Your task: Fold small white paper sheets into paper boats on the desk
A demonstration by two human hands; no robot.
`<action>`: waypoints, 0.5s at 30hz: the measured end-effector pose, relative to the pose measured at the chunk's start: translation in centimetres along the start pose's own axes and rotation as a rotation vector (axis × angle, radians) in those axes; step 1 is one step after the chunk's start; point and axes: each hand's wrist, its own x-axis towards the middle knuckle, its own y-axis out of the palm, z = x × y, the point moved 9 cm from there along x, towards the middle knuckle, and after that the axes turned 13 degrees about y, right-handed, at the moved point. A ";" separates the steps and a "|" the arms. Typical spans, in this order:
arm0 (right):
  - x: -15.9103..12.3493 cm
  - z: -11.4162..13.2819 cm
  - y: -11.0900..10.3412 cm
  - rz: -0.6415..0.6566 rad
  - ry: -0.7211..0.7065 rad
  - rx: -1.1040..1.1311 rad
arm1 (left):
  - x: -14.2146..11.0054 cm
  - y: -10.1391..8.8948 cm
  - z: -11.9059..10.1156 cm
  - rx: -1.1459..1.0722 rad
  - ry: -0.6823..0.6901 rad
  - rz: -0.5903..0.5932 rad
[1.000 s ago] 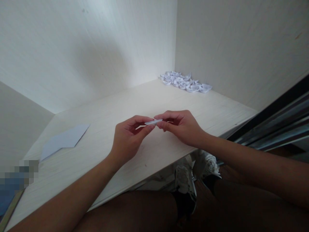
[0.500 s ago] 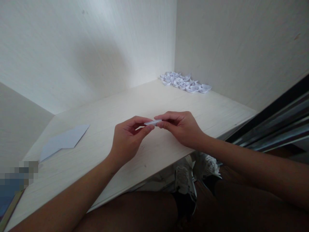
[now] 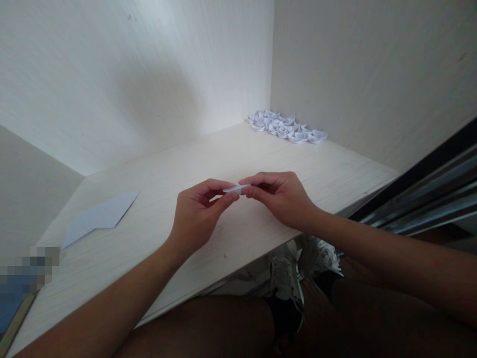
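Note:
A small folded piece of white paper [image 3: 236,189] is held just above the pale tabletop, in the middle of the head view. My left hand [image 3: 201,209] pinches its left end between thumb and fingers. At the other end, the thumb and fingertips of my right hand [image 3: 278,195] are closed on the same paper. The fingertips cover much of the paper, so its full shape is hidden. Both hands are close together, with only a short stretch of paper showing between them.
Several small folded white paper shapes [image 3: 283,127] lie heaped in the far corner by the walls. Flat white paper sheets [image 3: 106,211] rest on the left of the tabletop [image 3: 179,164]. Below its front edge are my legs and shoes [image 3: 285,278].

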 end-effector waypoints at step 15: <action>0.1 -0.5 0.5 0.071 0.115 0.112 | -0.5 0.3 1.5 -0.220 -0.136 -0.030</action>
